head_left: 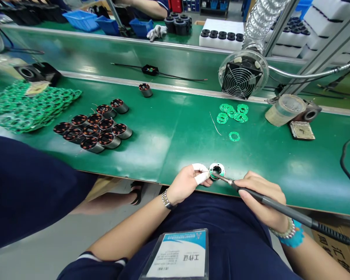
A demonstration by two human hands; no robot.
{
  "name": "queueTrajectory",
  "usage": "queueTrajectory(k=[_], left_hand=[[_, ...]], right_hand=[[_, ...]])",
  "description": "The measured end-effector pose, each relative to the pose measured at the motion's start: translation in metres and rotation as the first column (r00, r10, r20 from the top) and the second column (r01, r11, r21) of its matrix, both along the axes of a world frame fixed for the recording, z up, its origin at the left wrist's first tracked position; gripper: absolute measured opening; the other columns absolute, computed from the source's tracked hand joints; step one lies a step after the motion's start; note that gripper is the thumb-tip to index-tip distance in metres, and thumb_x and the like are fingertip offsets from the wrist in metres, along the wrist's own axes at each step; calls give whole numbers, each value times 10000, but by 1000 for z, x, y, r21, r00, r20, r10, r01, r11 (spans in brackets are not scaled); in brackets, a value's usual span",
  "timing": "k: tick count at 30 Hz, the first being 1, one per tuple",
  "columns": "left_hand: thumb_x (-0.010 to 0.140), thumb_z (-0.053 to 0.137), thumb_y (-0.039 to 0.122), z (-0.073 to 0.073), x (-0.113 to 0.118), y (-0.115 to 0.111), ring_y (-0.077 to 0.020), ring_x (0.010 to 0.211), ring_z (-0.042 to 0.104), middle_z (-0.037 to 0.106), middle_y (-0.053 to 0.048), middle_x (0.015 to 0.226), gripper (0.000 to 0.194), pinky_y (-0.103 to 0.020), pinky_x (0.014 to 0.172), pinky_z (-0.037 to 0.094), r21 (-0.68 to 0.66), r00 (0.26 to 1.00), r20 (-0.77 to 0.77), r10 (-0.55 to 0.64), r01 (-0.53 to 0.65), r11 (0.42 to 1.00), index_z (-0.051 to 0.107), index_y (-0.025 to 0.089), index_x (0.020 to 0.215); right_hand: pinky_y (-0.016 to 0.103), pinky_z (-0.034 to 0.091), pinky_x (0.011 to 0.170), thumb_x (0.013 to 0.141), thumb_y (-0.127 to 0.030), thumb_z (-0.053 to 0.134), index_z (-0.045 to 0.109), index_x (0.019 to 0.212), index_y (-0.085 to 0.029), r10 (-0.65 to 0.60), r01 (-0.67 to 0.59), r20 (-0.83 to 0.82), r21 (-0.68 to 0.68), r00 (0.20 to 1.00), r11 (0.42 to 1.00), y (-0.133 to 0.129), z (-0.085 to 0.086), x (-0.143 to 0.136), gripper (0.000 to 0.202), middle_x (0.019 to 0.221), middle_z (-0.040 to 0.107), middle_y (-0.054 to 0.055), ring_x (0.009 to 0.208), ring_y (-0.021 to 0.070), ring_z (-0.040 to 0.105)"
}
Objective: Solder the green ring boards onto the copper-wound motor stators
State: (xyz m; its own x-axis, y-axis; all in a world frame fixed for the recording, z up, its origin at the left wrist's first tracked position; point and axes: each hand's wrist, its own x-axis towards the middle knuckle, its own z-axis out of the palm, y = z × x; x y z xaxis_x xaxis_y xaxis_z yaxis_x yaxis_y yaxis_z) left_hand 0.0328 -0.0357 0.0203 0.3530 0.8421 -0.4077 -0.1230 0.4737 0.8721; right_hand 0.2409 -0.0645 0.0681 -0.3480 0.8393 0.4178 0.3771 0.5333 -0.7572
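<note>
My left hand [189,182], with white tape on two fingertips, grips a small round motor stator [216,171] topped by a green ring board, at the near edge of the green table [169,132]. My right hand [262,198] holds a black soldering iron [282,208] like a pen. Its metal tip touches the ring on the stator. The iron's cable runs off to the right.
A cluster of several wound stators [96,128] lies left of centre, with a heap of green ring boards [29,109] further left and a few more rings [232,112] ahead. A fume fan [241,77], tape roll [284,109] and sponge tray [301,130] stand at the right. A neighbour's dark sleeve [23,190] fills the left.
</note>
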Motion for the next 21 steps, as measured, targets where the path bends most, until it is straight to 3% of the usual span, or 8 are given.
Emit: queueTrajectory(k=[11,21], left_hand=[[699,686,286,2,0,1,-131,621,638,663,-36,649,198,-281,684,515,-10,1000,5,2,-2,1000,585,118,729],[706,668,251,3,1,2,-122,603,637,654,-28,626,163,-261,661,513,-14,1000,-15,-11,10,1000,578,116,715]], right_hand=[[295,471,547,798,-131,543,669,921,-163,8,-6,25,-71,1000,997,3,-1,1,178,686,643,52,603,154,575],[301,453,548,793,-116,546,658,955,-160,76,-74,62,-35,995,997,6,-1,3,202,669,630,52,616,159,561]])
